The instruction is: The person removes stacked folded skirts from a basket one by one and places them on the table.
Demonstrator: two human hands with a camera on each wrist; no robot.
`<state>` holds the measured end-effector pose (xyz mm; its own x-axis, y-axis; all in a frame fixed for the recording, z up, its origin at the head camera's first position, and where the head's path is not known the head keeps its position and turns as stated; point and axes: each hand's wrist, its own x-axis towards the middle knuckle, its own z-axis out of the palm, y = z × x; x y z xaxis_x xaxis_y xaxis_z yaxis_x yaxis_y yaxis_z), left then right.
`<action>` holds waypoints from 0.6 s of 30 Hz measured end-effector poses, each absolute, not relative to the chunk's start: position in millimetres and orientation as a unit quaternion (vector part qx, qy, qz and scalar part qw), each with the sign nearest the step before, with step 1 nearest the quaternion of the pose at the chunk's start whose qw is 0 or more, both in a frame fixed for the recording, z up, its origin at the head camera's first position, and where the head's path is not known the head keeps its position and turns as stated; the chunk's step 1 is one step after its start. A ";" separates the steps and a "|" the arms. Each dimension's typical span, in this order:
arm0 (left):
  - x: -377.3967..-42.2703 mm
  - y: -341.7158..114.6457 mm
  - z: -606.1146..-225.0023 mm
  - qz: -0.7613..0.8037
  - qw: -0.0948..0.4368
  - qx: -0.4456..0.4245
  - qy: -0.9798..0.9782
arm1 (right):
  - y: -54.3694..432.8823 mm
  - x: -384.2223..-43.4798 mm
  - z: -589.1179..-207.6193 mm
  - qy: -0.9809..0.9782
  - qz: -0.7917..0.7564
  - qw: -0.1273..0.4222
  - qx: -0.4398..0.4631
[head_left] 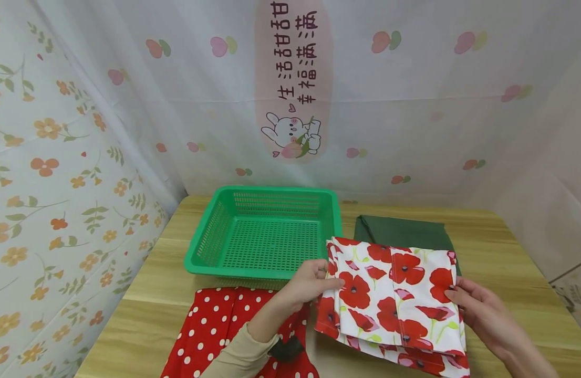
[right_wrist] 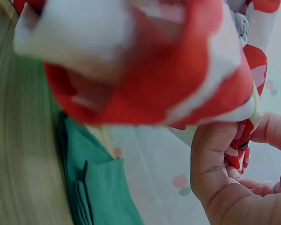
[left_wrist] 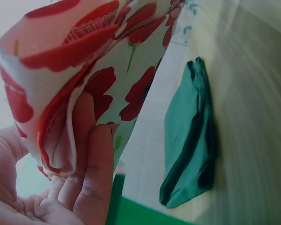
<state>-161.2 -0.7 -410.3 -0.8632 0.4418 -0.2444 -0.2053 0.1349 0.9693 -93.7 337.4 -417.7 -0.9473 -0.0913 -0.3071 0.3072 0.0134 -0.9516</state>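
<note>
A folded white cloth with red poppies [head_left: 375, 304] is held up above the front right of the table, its layers showing along the lower and left edges. My left hand [head_left: 309, 283] pinches its left edge, thumb on the front face and fingers behind, as the left wrist view also shows. At the opposite edge, my right hand [head_left: 484, 315] grips the cloth between thumb and fingers. In the right wrist view, the fold's underside hangs blurred near the camera, and a white cord [right_wrist: 241, 26] shows at its side.
Behind the poppy cloth lies a folded dark green cloth [head_left: 408, 231], partly covered by it. A green plastic basket [head_left: 338, 220] stands at the back left. In front of the basket, a red cloth with white dots [head_left: 200, 325] lies under my left forearm. Printed curtains [head_left: 186, 94] enclose the wooden table [head_left: 144, 299].
</note>
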 end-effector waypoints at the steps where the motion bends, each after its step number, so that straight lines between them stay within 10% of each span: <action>1: -159.7 1.7 -411.0 0.650 0.248 0.085 0.713 | 339.6 -92.1 -418.5 0.700 -0.693 0.145 0.087; 18: -135.2 29.8 -430.4 0.632 0.256 0.101 0.724 | 357.1 -78.6 -424.1 0.760 -0.579 0.218 0.199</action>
<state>-135.2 29.8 -430.4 -0.8483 0.4707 -0.2426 -0.1767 0.1804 0.9676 -78.6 357.1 -424.1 -0.8265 0.0500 -0.5608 0.5539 0.2508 -0.7939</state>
